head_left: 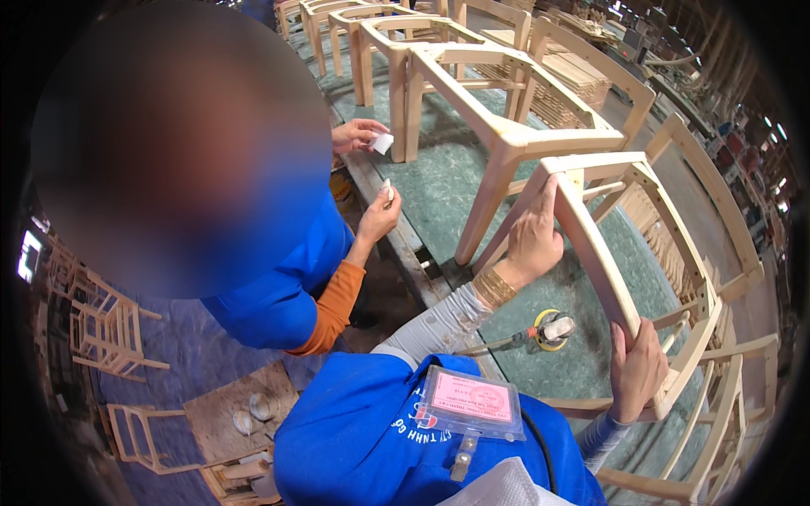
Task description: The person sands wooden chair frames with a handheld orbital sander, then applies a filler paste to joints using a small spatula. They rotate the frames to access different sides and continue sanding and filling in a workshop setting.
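The left hand and right hand hold a chair frame, already joined together but still seatless.

Between our left hand and right hand, the bench leaves us room around the sander and hose; a neighbouring chair frame stands in our way beyond the left.

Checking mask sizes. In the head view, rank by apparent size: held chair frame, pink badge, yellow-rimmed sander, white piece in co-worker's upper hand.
1. Held chair frame
2. Pink badge
3. Yellow-rimmed sander
4. White piece
Badge looks nearer the camera, so true badge-sander order is unsure.
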Demonstrator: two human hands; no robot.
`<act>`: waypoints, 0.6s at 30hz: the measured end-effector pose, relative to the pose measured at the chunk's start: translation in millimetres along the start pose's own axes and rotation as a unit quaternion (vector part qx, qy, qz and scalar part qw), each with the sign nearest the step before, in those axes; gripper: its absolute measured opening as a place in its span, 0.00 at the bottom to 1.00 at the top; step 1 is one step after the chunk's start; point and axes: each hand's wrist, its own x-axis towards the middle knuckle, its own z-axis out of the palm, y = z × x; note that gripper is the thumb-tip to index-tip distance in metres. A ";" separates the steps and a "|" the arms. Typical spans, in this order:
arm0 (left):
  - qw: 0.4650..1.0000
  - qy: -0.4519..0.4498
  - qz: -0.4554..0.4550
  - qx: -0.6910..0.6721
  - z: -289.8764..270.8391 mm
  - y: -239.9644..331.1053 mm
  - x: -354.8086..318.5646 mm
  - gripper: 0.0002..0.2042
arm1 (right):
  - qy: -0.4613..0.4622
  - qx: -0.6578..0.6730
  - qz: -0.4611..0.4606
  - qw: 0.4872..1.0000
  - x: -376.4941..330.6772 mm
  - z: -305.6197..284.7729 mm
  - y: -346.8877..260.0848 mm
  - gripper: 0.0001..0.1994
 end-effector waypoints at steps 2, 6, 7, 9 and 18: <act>1.000 -0.004 -0.006 -0.001 -2.1 -2.0 1.9 0.41 | -0.001 0.000 0.004 1.000 -0.7 0.3 0.8 0.17; 0.993 -0.064 -0.084 -0.048 -0.7 -0.2 -2.6 0.42 | -0.009 0.007 0.016 1.000 0.2 -1.0 1.9 0.17; 0.992 -0.067 -0.092 -0.053 -2.1 -2.1 -5.8 0.42 | -0.021 0.007 0.022 1.000 0.1 -2.2 0.9 0.17; 0.990 -0.078 -0.104 -0.053 -5.2 -2.0 -8.5 0.42 | -0.025 0.003 0.032 0.999 1.3 -3.1 -2.0 0.17; 0.994 -0.065 -0.067 -0.062 -10.0 -4.4 -6.0 0.42 | -0.011 0.009 0.038 0.999 1.3 -3.5 -4.8 0.18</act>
